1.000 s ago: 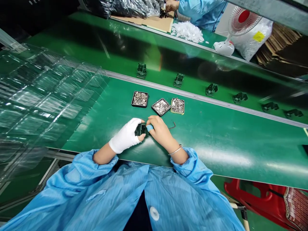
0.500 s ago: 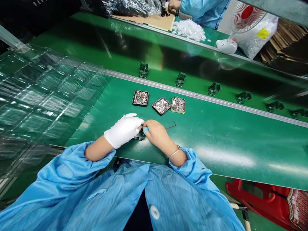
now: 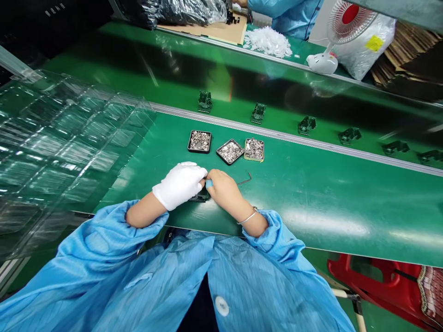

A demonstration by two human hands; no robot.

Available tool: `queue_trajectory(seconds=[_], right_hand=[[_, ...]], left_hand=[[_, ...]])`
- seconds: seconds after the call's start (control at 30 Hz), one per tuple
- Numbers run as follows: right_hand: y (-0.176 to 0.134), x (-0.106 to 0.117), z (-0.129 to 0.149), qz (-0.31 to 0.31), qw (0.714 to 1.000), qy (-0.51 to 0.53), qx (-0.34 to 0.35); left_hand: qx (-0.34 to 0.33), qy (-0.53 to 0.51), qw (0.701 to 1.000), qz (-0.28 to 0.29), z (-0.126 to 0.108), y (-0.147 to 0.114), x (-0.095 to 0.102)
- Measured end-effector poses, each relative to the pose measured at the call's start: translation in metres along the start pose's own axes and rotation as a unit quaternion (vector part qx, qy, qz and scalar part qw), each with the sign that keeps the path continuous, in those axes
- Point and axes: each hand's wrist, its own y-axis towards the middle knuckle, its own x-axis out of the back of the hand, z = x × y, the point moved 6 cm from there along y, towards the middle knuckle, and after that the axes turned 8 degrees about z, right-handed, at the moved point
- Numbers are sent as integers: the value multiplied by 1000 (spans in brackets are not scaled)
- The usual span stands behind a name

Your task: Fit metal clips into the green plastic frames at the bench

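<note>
My left hand [image 3: 180,185], in a white fabric glove with bare fingertips, is closed around a green circuit board [image 3: 200,197] near the table's front edge. Most of that board is hidden under the glove. Against its fingertips presses my right hand [image 3: 224,186], bare, with a blue finger cot on one finger. Its fingers are pinched together, and what they hold is too small or hidden to make out. An L-shaped hex key [image 3: 245,179] lies on the green table just to the right. Beyond the hands are three small trays [image 3: 200,141] of shiny metal parts.
Several circuit boards [image 3: 259,113] stand spaced along the green strip behind a metal rail [image 3: 235,129]. Stacked clear plastic trays [image 3: 69,138] fill the left side. A white fan [image 3: 346,23], a pile of white pieces [image 3: 268,42] and a co-worker's blue sleeve [image 3: 277,9] are at the back.
My hands stay together at the board, with only slight movement. The camera view has shifted a little. At the back, the co-worker's hand has moved left and partly out of view.
</note>
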Motion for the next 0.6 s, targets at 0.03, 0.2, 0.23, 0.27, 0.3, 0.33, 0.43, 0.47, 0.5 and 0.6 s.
queue_trajectory(seconds=[0.03, 0.2, 0.23, 0.27, 0.3, 0.33, 0.43, 0.47, 0.5, 0.6], right_hand=[[0, 1, -2, -5, 1000, 8, -5], [-2, 1, -22, -4, 996, 68, -62], [-3, 1, -28, 4, 995, 76, -71], [-6, 0, -34, 11, 994, 82, -74], [-9, 1, -39, 16, 994, 84, -73], [-12, 3, -44, 20, 994, 80, -66], [-24, 8, -53, 50, 998, 25, -21], [-27, 8, -55, 72, 997, -1, -8], [-30, 8, -57, 95, 995, -28, 0], [-34, 7, -62, 121, 990, -77, -12]], left_hand=[[-2, -12, 1000, 5, 1, 1, 0], [1, -242, 967, -78, 24, -2, 2], [3, -280, 955, -98, 28, -5, 0], [-1, -301, 948, -108, 31, -8, -5], [-11, -307, 946, -107, 31, -11, -11], [-23, -303, 947, -100, 29, -14, -18], [-36, -296, 950, -89, 22, -21, -39], [-27, -300, 949, -93, 21, -23, -45], [-15, -303, 948, -99, 20, -24, -50], [5, -303, 946, -118, 18, -27, -59]])
